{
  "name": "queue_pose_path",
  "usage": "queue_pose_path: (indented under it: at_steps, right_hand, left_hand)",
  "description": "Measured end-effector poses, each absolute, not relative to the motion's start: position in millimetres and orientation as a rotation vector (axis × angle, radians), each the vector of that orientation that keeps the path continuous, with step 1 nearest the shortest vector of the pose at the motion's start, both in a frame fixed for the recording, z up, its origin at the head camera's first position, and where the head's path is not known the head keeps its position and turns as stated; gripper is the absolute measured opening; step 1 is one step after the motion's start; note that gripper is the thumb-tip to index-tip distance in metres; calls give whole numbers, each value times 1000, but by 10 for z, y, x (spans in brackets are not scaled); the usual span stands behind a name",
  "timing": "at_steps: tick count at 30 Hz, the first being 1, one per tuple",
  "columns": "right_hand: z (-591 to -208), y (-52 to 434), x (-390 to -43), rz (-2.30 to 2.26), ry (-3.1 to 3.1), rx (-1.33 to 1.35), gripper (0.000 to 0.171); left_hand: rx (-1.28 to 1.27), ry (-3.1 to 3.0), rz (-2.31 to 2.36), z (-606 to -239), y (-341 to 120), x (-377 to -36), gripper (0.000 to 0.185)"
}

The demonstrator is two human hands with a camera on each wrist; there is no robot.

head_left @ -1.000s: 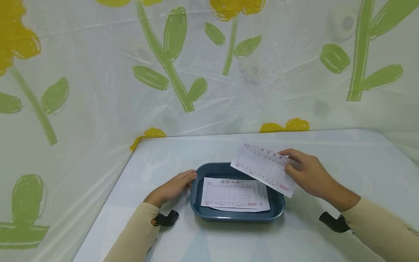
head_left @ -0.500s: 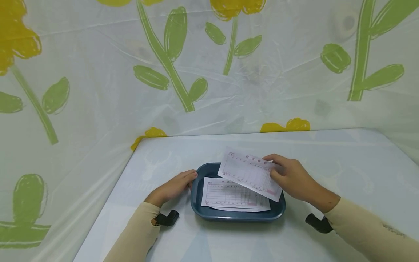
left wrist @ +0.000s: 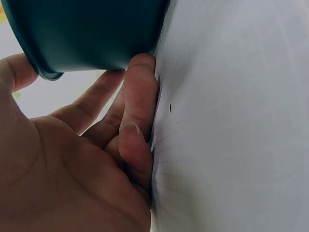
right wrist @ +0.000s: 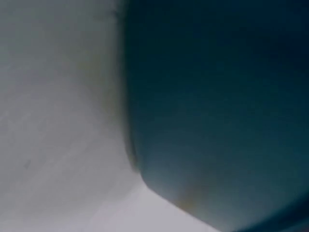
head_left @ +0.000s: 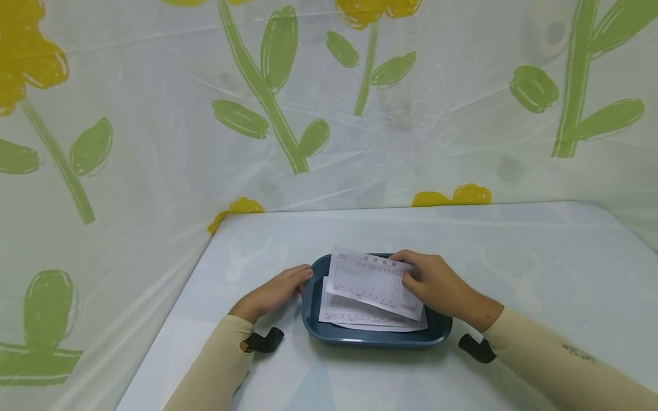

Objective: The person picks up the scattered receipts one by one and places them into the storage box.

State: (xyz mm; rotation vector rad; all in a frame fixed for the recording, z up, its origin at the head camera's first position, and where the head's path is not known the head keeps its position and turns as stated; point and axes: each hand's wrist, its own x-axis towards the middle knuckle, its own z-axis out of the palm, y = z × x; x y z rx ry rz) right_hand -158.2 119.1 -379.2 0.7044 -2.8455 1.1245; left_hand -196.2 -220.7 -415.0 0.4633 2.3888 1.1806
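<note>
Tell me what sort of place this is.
Probably a makeshift tabletop workstation for paperwork: a pale covered table boxed in by floral plastic sheeting, with a blue tray of printed forms. The right hand holds a form over it; the left hand touches its rim.

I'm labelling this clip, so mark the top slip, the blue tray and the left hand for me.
top slip [head_left: 367, 279]: head view, middle of the printed face.
blue tray [head_left: 370, 338]: head view, near rim.
left hand [head_left: 272, 294]: head view, back of the hand.
</note>
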Motion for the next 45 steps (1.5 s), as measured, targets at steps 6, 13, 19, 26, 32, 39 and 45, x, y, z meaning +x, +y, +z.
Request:
queue_pose_path:
  at_steps: [6,13,19,26,32,39,45]
  right_hand:
    - [-3839,1105,-1621,1090,-2875,737,35]
    - [-3888,1052,-1623,1004,-2909,753,34]
    - [-3910,1037,-1614,958,-2929,759,33]
    - [-3921,1026,-1609,866,-2975,752,33]
    - [-3935,1007,-1598,738,-3005,745,33]
    - [-3948,970,-1591,591,-3049,738,36]
    - [-3973,948,-1592,463,-3061,748,40]
  left_hand:
    - [442,2382,1178,-4142,-2204,-1962,39]
    - [473,2376,1187,-4148,-2209,-1973,38]
    - [472,2380,1189,-4150,-2213,-1977,38]
    - [452,2397,1168,-4157,-2216,-1981,38]
    - [457,2400,1165,-4175,-2217,-1986,39]
    - [453,2401,1164,-4163,-2211,-1981,39]
    - [444,2411,1152,-4154,-2204,-1984,38]
